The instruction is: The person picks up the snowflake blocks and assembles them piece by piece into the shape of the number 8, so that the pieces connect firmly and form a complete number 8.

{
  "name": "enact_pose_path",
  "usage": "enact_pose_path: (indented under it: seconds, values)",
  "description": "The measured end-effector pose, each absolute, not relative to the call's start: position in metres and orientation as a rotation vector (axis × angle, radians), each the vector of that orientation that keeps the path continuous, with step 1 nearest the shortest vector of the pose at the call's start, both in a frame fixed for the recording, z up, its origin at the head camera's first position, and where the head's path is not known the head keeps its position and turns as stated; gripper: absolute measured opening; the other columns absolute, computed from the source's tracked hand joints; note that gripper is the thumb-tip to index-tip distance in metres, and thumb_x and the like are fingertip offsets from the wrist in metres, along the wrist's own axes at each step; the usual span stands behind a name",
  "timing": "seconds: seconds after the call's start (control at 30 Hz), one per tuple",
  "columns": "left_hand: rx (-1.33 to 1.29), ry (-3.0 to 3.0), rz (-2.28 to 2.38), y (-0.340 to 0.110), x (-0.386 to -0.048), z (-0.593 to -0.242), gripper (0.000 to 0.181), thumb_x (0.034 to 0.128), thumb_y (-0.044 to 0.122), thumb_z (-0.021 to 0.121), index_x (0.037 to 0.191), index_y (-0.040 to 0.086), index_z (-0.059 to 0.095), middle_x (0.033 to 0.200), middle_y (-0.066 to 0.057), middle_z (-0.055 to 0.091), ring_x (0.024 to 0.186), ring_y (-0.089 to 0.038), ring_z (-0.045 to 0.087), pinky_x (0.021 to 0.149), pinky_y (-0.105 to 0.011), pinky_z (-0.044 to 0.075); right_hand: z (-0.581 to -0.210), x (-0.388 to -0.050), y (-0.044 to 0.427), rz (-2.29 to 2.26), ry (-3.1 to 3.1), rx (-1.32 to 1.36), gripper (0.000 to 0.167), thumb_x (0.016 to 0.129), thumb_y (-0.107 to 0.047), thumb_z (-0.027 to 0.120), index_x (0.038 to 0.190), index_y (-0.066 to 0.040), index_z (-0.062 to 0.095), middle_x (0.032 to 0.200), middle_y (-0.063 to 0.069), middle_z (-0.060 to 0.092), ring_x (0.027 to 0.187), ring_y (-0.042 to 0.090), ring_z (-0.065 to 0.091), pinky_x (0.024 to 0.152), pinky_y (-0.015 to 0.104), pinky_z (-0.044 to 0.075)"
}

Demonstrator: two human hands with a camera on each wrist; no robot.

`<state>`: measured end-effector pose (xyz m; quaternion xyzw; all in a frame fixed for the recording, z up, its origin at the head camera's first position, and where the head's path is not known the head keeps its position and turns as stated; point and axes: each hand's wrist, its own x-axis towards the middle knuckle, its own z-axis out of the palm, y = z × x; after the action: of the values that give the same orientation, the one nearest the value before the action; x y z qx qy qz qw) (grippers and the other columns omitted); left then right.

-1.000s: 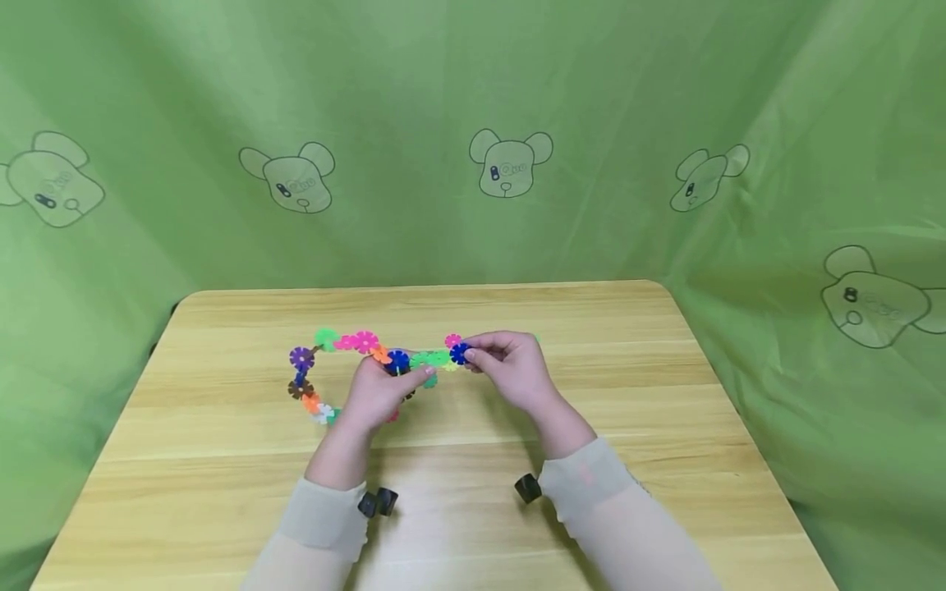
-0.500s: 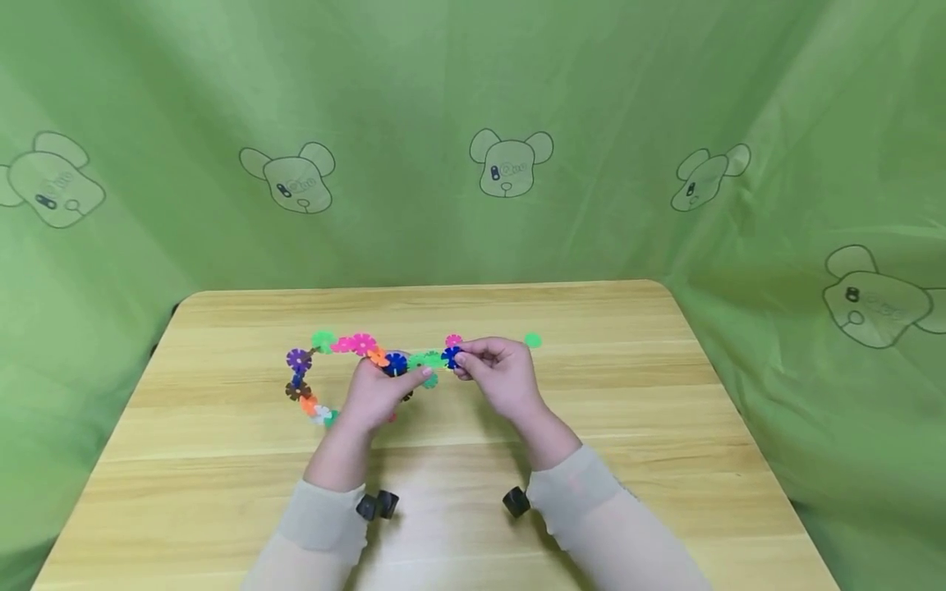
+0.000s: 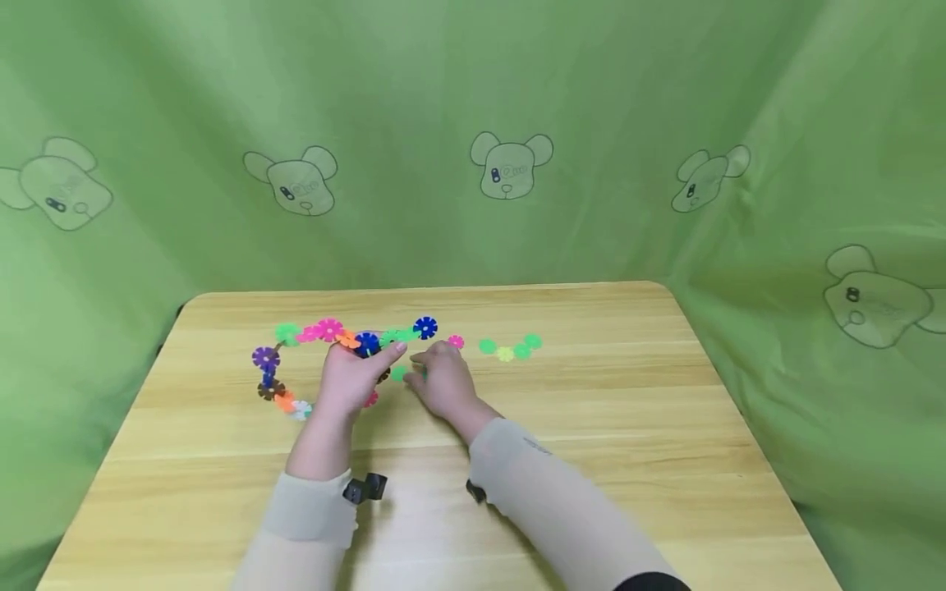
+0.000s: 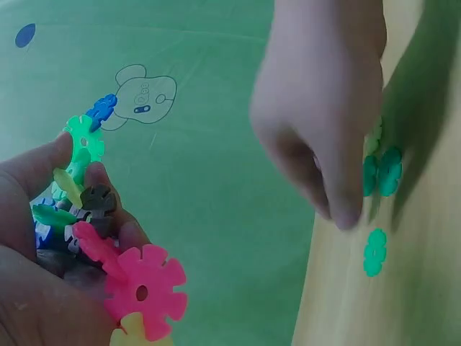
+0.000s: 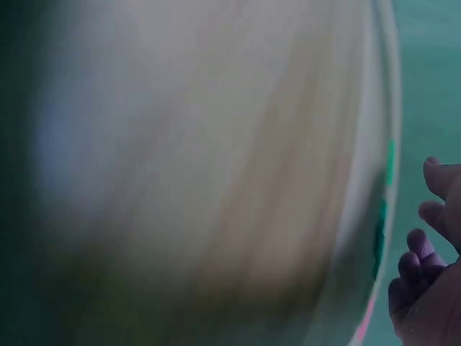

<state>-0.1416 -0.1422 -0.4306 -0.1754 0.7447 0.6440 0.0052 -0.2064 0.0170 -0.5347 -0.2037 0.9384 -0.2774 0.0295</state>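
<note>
My left hand (image 3: 353,379) holds a chain of coloured plastic snowflake discs between thumb and fingers. The chain loops out to the left, with a purple disc (image 3: 266,358) at its far side and a blue disc (image 3: 424,327) at its right end. In the left wrist view a pink disc (image 4: 144,292) of the chain hangs near the palm. My right hand (image 3: 447,384) reaches down over the table with loosely bent fingers, nothing seen between them. Beside its fingertips lies a loose green disc (image 3: 399,373); a pink disc (image 3: 456,341) lies just beyond the hand.
Further right on the wooden table (image 3: 591,410) lie several loose discs, among them a yellow disc (image 3: 505,354) and a green disc (image 3: 533,340). A green curtain (image 3: 414,205) with printed bear heads surrounds the table's back and sides.
My right hand has let go of the blue disc, which stays on the chain's end, and has moved left and down towards the loose discs. My left hand has shifted left with the chain.
</note>
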Motion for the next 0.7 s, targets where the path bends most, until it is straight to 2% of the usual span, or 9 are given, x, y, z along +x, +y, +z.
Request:
enact_pose_path:
  seconds: [0.17,0.3,0.33,0.43,0.53,0.7]
  values:
    - [-0.568,2.335,1.997,-0.138,-0.142,-0.43,0.049,0.0932,0.027,0.083,0.117,-0.004,0.053,0.107,-0.016,0.053,0.073,-0.018,0.05,0.06,-0.031,0.045,-0.543,-0.211,0.002,-0.589,2.905,-0.591,0.042,0.103,-0.044,0.069,0.133,-0.016,0.075,0.102,0.0,0.052,0.097,0.019,0.043,0.084,0.034,0.042]
    - [-0.565,2.331,1.977,-0.137,-0.142,-0.429,0.052,0.0931,0.029,0.083,0.117,-0.005,0.051,0.101,-0.014,0.051,0.062,-0.014,0.045,0.055,-0.028,0.043,-0.539,-0.213,-0.003,-0.504,2.906,-0.597,0.036,0.102,-0.041,0.071,0.131,-0.02,0.077,0.1,0.0,0.052,0.095,0.02,0.044,0.082,0.033,0.041]
    - [-0.562,2.324,1.976,-0.136,-0.141,-0.43,0.052,0.0932,0.029,0.083,0.116,-0.005,0.051,0.097,-0.013,0.051,0.059,-0.013,0.044,0.053,-0.027,0.042,-0.537,-0.213,-0.003,-0.507,2.896,-0.599,0.035,0.101,-0.038,0.073,0.131,-0.02,0.077,0.102,0.0,0.054,0.096,0.02,0.046,0.083,0.033,0.042]
    - [-0.546,2.309,1.992,-0.135,-0.141,-0.432,0.041,0.0929,0.028,0.083,0.098,0.001,0.053,0.074,-0.003,0.049,0.048,-0.009,0.039,0.046,-0.025,0.039,-0.532,-0.215,0.0,-0.571,2.831,-0.582,0.03,0.099,-0.03,0.077,0.124,-0.014,0.077,0.108,0.002,0.061,0.102,0.022,0.054,0.091,0.038,0.048]
    - [-0.532,2.301,1.994,-0.135,-0.14,-0.433,0.038,0.0931,0.028,0.083,0.086,0.005,0.053,0.063,0.002,0.048,0.044,-0.008,0.038,0.044,-0.025,0.038,-0.529,-0.216,0.014,-0.787,2.74,-0.571,0.019,0.098,-0.02,0.077,0.113,-0.009,0.076,0.108,0.003,0.069,0.102,0.022,0.063,0.095,0.039,0.054]
    - [-0.512,2.324,1.979,-0.134,-0.139,-0.434,0.037,0.0929,0.031,0.083,0.089,0.006,0.057,0.075,-0.003,0.057,0.053,-0.012,0.046,0.051,-0.029,0.044,-0.51,-0.214,0.054,-1.458,2.571,-0.519,0.01,0.098,-0.006,0.074,0.106,-0.001,0.074,0.098,0.008,0.074,0.088,0.019,0.068,0.082,0.031,0.06]
